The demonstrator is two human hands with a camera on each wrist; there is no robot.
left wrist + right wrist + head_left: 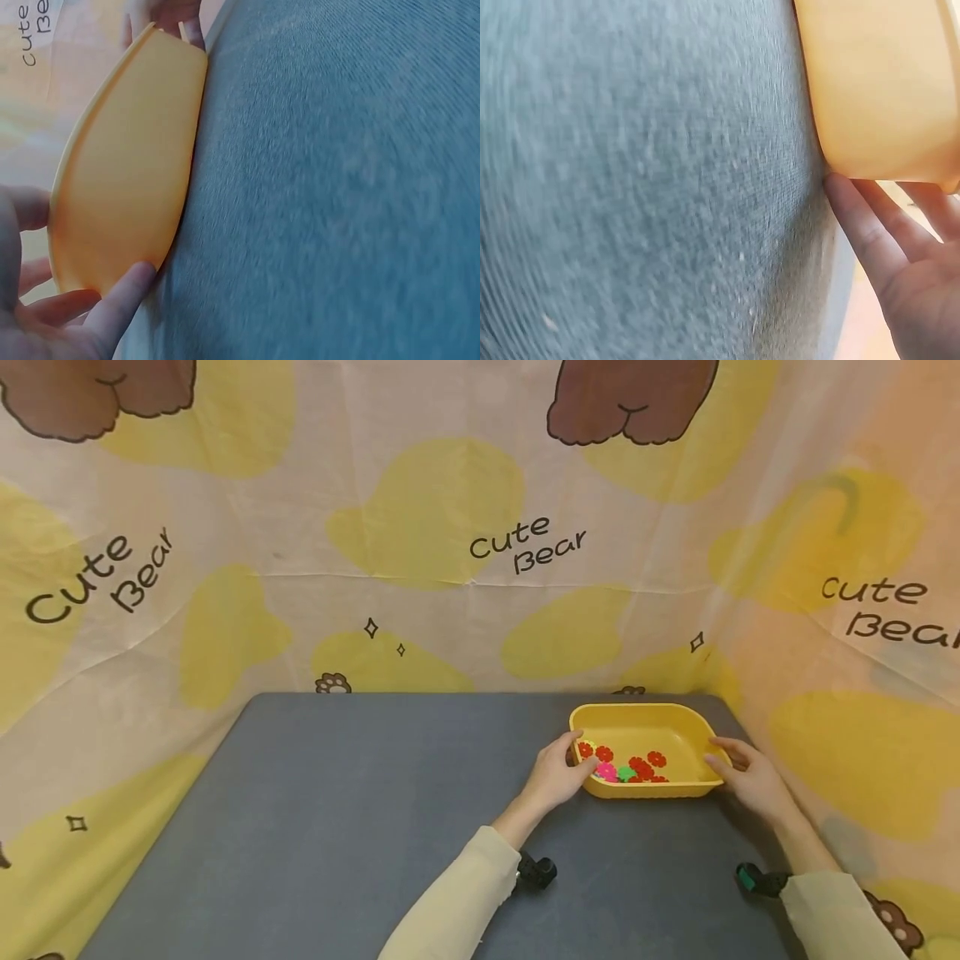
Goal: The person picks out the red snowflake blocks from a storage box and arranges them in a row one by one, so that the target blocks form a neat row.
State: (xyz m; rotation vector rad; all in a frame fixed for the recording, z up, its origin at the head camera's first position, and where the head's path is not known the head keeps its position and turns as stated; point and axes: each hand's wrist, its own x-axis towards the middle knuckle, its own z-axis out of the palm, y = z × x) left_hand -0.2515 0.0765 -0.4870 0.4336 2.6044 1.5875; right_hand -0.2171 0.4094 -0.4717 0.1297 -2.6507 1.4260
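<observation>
At the near side of my view, pale sleeves reach across the blue-grey tabletop. From here I'd judge the hold goes best with even pressure at both ends, the yellow tray level so the loose flower-shaped pieces don't slide. The left hand grips the left end, thumb over the rim; the right hand pinches the right end — neither spread wide. Between them, the tray is at the tabletop's right rear, pieces bunched toward its left front — patterned cloth behind.
</observation>
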